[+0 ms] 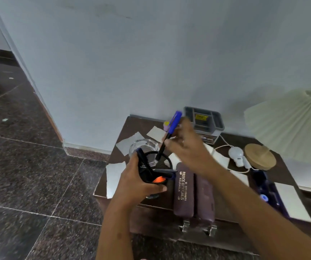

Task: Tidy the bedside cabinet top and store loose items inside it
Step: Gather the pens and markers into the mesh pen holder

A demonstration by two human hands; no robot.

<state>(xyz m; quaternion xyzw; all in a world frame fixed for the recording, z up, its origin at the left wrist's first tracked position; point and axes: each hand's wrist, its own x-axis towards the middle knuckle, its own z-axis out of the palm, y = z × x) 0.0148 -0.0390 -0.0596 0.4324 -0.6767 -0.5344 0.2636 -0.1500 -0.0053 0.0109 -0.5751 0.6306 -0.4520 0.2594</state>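
One black mesh pen cup (pixel 162 162) sits just left of frame centre, over the left part of the cabinet top (pixel 132 124). The left hand (pixel 134 184) holds it with fingers curled round its wall, and it tilts toward the camera. The right hand (pixel 186 149) pinches one blue pen (pixel 170 132), tip down at the cup's mouth. Two maroon spectacle cases (pixel 183 192) lie side by side at lower centre. One glass ashtray (pixel 141 145) sits behind the cup. At least six white paper slips (pixel 130 142) are scattered about. One grey organiser (pixel 204 121) stands at the wall.

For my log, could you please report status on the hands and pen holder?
Left hand grips mesh pen holder. Right hand pinches blue pen, tip in holder mouth. Glass ashtray just behind, not blocking.
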